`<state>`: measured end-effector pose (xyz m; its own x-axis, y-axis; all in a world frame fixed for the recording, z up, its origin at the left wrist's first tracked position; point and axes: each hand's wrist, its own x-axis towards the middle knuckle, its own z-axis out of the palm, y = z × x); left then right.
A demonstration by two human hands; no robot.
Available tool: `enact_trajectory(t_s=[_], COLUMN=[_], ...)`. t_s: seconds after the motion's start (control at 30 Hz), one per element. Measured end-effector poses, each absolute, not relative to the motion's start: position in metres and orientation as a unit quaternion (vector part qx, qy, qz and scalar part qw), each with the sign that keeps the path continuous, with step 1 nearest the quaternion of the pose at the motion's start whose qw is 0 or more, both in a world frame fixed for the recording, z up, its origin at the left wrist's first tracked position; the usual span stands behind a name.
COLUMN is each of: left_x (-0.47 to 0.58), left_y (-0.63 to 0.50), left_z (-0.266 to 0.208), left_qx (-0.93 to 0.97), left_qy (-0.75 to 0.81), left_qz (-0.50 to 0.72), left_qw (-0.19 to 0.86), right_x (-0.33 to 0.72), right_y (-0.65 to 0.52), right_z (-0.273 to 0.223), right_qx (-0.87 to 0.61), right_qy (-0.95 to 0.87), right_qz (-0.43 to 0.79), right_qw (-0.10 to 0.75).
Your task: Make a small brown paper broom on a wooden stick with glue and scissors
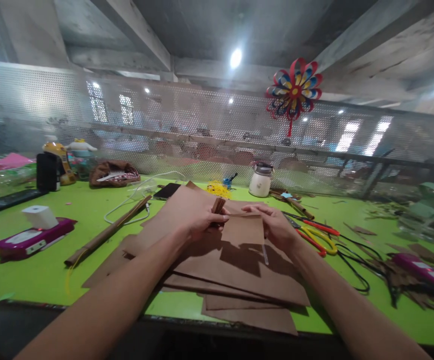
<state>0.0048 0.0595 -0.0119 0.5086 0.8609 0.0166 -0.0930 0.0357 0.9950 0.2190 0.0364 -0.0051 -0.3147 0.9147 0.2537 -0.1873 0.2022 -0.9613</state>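
Note:
My left hand (205,220) is closed around a small bundle of brown paper strips (219,204), whose ends poke up above the thumb. It also meets the left edge of a small rectangular piece of brown paper (242,230). The right edge of that piece is pinched by my right hand (273,225), with several fingers behind it. A thin whitish stick (265,255) points down below this hand; its upper end is hidden. Beneath both hands lie large, overlapping brown paper sheets (217,260), on which the small piece casts a shadow.
On the green table (104,205), a rolled brown paper tube (104,232) and a purple power strip (35,237) lie left. Right are pliers (316,240), black cords (355,280) and paper scraps. A lidded jar (261,180) stands before the perforated metal screen (187,115).

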Motion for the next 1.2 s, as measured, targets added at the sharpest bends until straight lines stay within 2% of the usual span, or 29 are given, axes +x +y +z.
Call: enact_trajectory(t_s=[0.1, 0.33, 0.57, 0.73, 0.83, 1.0, 1.2], left_x=[0.003, 0.005, 0.008, 0.009, 0.006, 0.004, 0.012], left_y=[0.063, 0.063, 0.053, 0.051, 0.054, 0.052, 0.043], left_z=[-0.015, -0.017, -0.008, -0.005, -0.006, -0.005, -0.011], left_qx=[0.578, 0.574, 0.611, 0.645, 0.629, 0.607, 0.638], left_qy=[0.343, 0.347, 0.318, 0.342, 0.319, 0.307, 0.282], left_qz=[0.398, 0.412, 0.412, 0.414, 0.417, 0.370, 0.312], left_qw=[0.624, 0.616, 0.596, 0.544, 0.573, 0.633, 0.645], right_x=[0.220, 0.223, 0.223, 0.219, 0.219, 0.222, 0.218], right_y=[0.041, 0.055, 0.054, 0.049, 0.047, 0.036, 0.030], right_z=[-0.007, -0.023, -0.023, -0.020, -0.014, -0.005, -0.005], right_qx=[-0.341, -0.402, -0.384, -0.377, -0.336, -0.283, -0.227], right_qy=[-0.570, -0.621, -0.598, -0.593, -0.566, -0.610, -0.717], right_qz=[0.524, 0.395, 0.447, 0.475, 0.512, 0.563, 0.512], right_qw=[0.534, 0.545, 0.543, 0.531, 0.552, 0.480, 0.415])
